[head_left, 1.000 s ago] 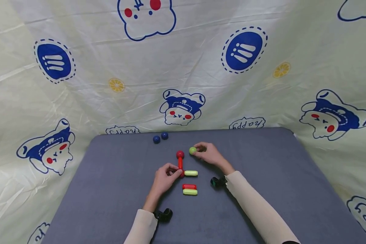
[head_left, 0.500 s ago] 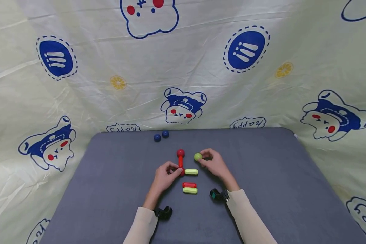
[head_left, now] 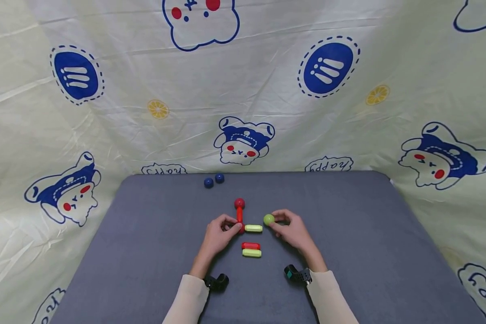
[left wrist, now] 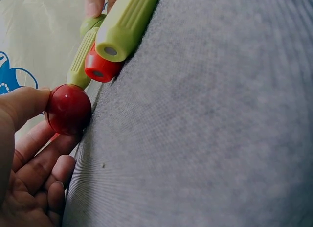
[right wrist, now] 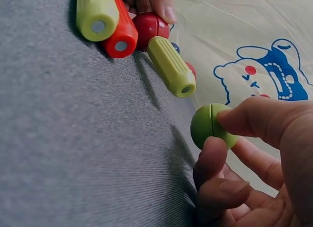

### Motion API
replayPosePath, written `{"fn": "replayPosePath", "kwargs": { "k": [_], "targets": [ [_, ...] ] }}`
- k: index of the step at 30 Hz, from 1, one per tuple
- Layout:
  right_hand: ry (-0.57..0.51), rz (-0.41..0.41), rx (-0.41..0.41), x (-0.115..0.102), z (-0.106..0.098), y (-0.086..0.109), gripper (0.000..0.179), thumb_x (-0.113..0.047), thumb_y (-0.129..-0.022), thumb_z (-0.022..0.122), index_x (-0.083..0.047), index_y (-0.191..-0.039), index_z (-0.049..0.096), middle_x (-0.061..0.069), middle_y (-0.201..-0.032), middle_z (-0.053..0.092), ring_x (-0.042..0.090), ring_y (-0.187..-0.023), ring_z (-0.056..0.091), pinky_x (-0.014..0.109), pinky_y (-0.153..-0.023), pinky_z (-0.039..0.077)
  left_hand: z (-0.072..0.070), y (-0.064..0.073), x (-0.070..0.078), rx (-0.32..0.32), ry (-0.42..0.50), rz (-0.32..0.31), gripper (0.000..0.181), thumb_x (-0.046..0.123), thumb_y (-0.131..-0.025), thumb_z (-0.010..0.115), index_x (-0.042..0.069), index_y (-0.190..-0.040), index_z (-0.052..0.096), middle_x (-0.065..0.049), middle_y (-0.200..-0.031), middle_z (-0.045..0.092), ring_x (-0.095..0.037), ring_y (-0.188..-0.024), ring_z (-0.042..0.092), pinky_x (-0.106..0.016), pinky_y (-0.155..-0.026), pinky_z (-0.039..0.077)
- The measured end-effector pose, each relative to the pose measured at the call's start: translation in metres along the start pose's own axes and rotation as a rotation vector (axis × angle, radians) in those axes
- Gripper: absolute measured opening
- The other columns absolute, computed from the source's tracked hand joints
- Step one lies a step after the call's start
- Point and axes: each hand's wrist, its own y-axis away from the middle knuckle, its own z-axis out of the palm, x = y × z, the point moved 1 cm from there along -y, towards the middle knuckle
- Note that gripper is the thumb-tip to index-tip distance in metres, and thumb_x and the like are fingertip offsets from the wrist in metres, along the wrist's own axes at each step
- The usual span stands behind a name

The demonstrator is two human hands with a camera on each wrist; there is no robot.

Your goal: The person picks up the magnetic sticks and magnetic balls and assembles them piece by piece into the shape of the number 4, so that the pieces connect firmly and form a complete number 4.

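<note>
My left hand [head_left: 219,234] pinches the near red ball [left wrist: 69,109] between thumb and fingers. From that ball a red rod [head_left: 240,214] runs away from me to a second red ball [head_left: 239,204]. A yellow-green rod [right wrist: 171,65] sticks out of the held ball to the right, with a round metal spot on its free end. Thumb and fingertips of my right hand [head_left: 292,228] pinch a green ball [right wrist: 211,126], just right of that free end and apart from it in the right wrist view.
Nearer me, a loose red rod [head_left: 251,245] and a loose yellow-green rod [head_left: 252,253] lie side by side on the grey table [head_left: 166,252]. Two dark blue balls [head_left: 208,182] sit by the far edge. Behind the table hangs a printed white cloth [head_left: 186,135].
My right hand has brought the green ball toward me and slightly right, level with the yellow-green rod's end. The left hand keeps its grip on the red ball in the same place.
</note>
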Motion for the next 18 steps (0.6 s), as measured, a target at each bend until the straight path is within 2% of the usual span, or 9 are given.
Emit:
{"fn": "replayPosePath", "kwargs": {
  "k": [11, 18],
  "targets": [
    [0.045, -0.006, -0.036, 0.0, -0.001, 0.013, 0.033, -0.013, -0.093, 0.075, -0.002, -0.123, 0.066, 0.016, -0.11, 0.071, 0.015, -0.064, 0.062, 0.027, -0.058, 0.048, -0.001, 0.0, 0.001, -0.002, -0.001, -0.004, 0.017, 0.03, -0.093, 0.076, 0.016, -0.103, 0.074, -0.001, -0.091, 0.07, -0.012, -0.079, 0.055, -0.025, -0.069, 0.042],
    [0.073, -0.017, -0.044, 0.0, -0.001, 0.017, 0.032, -0.015, -0.093, 0.076, -0.004, -0.121, 0.067, 0.016, -0.112, 0.071, 0.012, -0.06, 0.056, 0.025, -0.059, 0.046, -0.001, 0.0, 0.001, 0.001, -0.005, -0.001, 0.016, 0.03, -0.093, 0.077, 0.016, -0.102, 0.074, 0.0, -0.09, 0.07, -0.011, -0.077, 0.054, -0.024, -0.068, 0.042]
  ]
}}
